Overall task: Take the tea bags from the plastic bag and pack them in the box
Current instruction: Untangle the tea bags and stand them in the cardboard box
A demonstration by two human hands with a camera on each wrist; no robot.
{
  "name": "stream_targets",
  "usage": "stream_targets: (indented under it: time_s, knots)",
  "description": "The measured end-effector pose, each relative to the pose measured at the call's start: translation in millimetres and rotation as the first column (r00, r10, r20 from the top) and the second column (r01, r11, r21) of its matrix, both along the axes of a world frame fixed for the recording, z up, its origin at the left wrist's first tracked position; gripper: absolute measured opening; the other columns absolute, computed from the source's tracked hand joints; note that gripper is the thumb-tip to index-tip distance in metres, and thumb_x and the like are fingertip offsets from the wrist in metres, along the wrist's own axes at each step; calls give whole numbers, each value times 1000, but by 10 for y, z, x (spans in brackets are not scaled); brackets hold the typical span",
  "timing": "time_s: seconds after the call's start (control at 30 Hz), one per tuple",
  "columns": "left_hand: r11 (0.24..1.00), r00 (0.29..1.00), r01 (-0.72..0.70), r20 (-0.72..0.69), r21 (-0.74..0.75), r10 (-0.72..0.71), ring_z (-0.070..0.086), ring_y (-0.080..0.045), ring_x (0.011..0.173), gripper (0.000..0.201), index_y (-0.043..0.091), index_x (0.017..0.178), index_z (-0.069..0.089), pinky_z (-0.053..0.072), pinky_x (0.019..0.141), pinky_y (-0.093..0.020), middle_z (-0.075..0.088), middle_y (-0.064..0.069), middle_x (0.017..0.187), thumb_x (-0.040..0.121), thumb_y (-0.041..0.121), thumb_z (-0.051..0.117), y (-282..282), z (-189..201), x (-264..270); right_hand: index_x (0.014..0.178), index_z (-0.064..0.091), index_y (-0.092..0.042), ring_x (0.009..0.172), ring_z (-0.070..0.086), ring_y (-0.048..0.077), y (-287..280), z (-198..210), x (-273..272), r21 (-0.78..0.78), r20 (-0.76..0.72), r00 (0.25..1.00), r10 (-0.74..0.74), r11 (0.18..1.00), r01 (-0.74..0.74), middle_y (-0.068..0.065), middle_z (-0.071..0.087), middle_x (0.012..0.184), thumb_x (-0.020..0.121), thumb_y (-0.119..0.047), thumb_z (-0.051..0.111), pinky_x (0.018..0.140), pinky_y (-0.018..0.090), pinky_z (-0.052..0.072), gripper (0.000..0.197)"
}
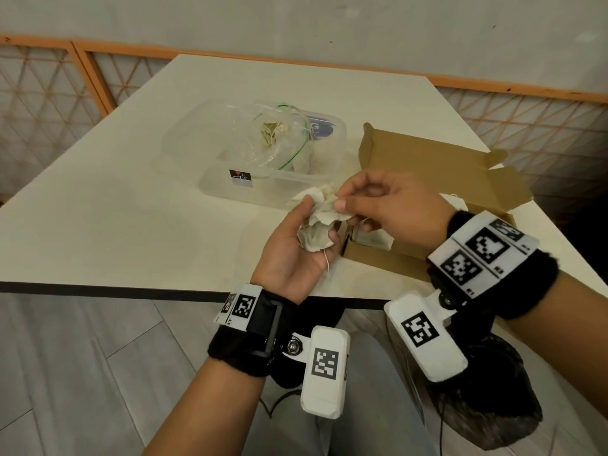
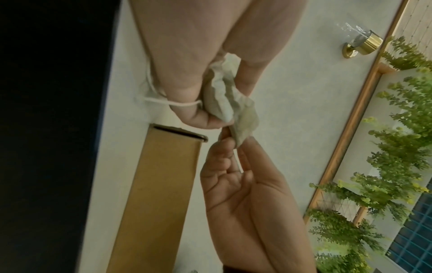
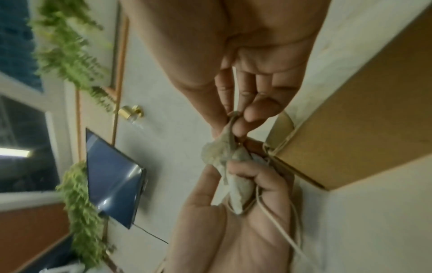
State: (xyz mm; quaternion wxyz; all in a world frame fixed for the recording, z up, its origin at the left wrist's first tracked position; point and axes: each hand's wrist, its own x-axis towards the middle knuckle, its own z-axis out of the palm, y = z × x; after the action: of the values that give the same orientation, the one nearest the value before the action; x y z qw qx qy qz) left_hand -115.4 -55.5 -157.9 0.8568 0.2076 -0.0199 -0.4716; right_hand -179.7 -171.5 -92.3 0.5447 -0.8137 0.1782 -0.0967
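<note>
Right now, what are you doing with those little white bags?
A person is packing tea bags into a box. The left hand holds a small bunch of tea bags above the table, and the right hand pinches one of them at the top. The cardboard box lies open just to the right, with at least one tea bag inside. More tea bags sit in the plastic bag, which rests in a clear tub behind.

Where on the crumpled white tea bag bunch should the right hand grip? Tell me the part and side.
Pinch the loose top corner of the crumpled white tea bag bunch, coming from above on the right hand's side. The left hand cups the lower part, so only that upper corner sticks out free.
</note>
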Motion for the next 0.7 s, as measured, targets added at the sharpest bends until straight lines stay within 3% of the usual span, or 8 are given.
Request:
stream_targets:
  time_s: [0.07, 0.23, 0.33, 0.43, 0.5, 0.57, 0.63, 0.7]
  knots:
    - [1000, 1000, -7, 4, 14, 7, 65, -13, 70, 27, 5, 96, 65, 46, 51, -15, 69, -8, 85, 86, 27, 51, 1, -3, 0, 91, 60, -16, 58, 57, 11, -41, 10, -7, 86, 11, 1000, 16, 996, -17, 2, 61, 68, 81, -6, 67, 51, 16, 47, 16]
    - [999, 1000, -25, 13, -32, 25, 63, -11, 72, 33, 7, 102, 65, 43, 50, -13, 69, -9, 95, 87, 32, 51, 23, -20, 17, 106, 53, -24, 68, 55, 13, -127, 23, -38, 83, 42, 995, 88, 992, -92, 4, 55, 85, 79, 6, 64, 56, 16, 51, 41]
    - [999, 990, 13, 141, -32, -9, 62, -8, 69, 34, 6, 106, 64, 43, 48, -11, 66, -10, 102, 87, 32, 53, 26, -5, -20, 113, 51, -21, 65, 55, 12, -127, 13, -35, 120, 20, 992, 127, 984, -128, 2, 56, 79, 78, 9, 63, 55, 17, 50, 47]
    - [999, 979, -19, 204, 29, 13, 57, -4, 61, 19, 11, 100, 64, 39, 43, -8, 67, -3, 91, 83, 19, 59, -7, -22, -34, 118, 49, -18, 67, 57, 14, -125, 40, 3, 101, 28, 998, 53, 993, -55, 0, 58, 75, 79, 2, 66, 54, 18, 48, 47]
    - [997, 987, -61, 151, 40, 55, 54, -3, 58, 17, 12, 96, 62, 38, 40, -8, 67, -1, 84, 81, 20, 59, -19, -28, -13, 115, 51, -18, 75, 59, 19, -117, 52, 3, 40, -5, 1000, -19, 999, 19, 2, 62, 79, 77, -17, 72, 58, 21, 48, 43]
    - [994, 989, -99, 111, 35, 95, 54, -3, 60, 22, 10, 100, 60, 39, 40, -8, 66, -2, 84, 83, 23, 57, -25, -32, 10, 107, 57, -18, 77, 61, 17, -72, 23, -18, -44, -94, 996, -2, 999, -2, 8, 66, 86, 72, -33, 75, 63, 27, 49, 41]
    - [993, 989, -116, 96, 28, 113, 54, -3, 63, 31, 8, 110, 57, 40, 42, -8, 63, -5, 92, 85, 26, 55, -31, -49, 18, 94, 63, -15, 74, 60, 15, 19, -26, -42, -58, -107, 993, 45, 997, -52, 12, 67, 87, 71, -34, 76, 66, 30, 51, 33]
    - [993, 989, -116, 92, 29, 113, 54, -3, 64, 38, 7, 116, 54, 40, 42, -8, 61, -6, 96, 84, 27, 56, -40, -62, 17, 86, 63, -11, 68, 58, 10, 48, -39, -42, -36, -48, 998, 40, 998, -42, 9, 64, 81, 73, -24, 76, 62, 22, 49, 21]
